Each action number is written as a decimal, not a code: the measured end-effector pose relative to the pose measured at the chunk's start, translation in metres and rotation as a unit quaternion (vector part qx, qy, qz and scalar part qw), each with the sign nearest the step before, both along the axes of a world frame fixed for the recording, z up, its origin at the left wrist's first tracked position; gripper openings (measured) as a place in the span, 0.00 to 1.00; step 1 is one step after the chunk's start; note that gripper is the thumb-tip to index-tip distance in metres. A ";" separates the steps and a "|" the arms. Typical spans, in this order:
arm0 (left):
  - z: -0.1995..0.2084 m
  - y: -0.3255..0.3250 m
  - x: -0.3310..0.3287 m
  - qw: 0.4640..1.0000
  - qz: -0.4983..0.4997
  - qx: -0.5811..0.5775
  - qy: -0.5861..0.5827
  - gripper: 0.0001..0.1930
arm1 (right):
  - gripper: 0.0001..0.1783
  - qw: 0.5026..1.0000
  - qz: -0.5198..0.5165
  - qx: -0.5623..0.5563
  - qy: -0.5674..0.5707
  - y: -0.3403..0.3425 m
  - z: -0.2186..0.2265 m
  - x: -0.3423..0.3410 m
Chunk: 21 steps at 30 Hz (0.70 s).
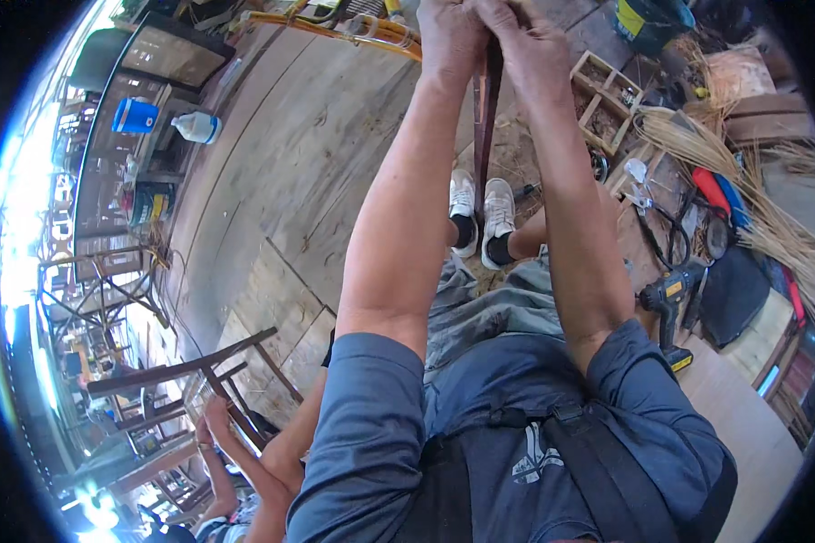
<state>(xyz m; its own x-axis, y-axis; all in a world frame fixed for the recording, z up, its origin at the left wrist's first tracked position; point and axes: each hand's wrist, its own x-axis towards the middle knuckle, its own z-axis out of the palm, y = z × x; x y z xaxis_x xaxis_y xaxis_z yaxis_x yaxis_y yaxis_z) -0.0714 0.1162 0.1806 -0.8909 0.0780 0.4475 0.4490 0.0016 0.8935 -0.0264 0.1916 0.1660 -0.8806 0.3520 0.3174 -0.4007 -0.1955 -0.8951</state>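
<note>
At the top edge, my left hand (pixel 451 41) and my right hand (pixel 530 45) are close together with bent, closed fingers. They grip the upper end of a long dark wooden bar (pixel 486 118). Part of the fingers is cut off by the picture's edge. The bar runs down between my hands toward my white shoes (pixel 498 213), its lower end between them.
On the right are a compartmented wooden tray (pixel 618 136), bundled cane strips (pixel 688 143), a yellow-and-black power drill (pixel 668 303) and a bucket (pixel 652 27). Left stand a blue container (pixel 136 116) and a white jug (pixel 196 128). Another person's hand (pixel 215 418) touches a dark chair frame (pixel 181 369).
</note>
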 end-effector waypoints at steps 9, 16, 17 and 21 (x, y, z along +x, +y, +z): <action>0.012 -0.027 0.021 0.989 -0.045 0.077 -0.121 0.14 | 0.12 0.985 -0.023 0.164 0.040 -0.013 0.005 0.005; 0.025 -0.023 0.031 0.999 -0.003 -0.044 0.015 0.17 | 0.17 0.976 0.052 0.208 0.039 0.013 0.004 0.011; 0.020 -0.021 0.034 0.999 0.004 -0.047 -0.010 0.20 | 0.17 0.979 0.069 0.190 0.012 0.014 0.011 0.023; 0.014 0.005 0.040 0.991 0.099 -0.063 -0.058 0.23 | 0.17 0.990 0.029 0.140 0.017 0.023 -0.008 0.020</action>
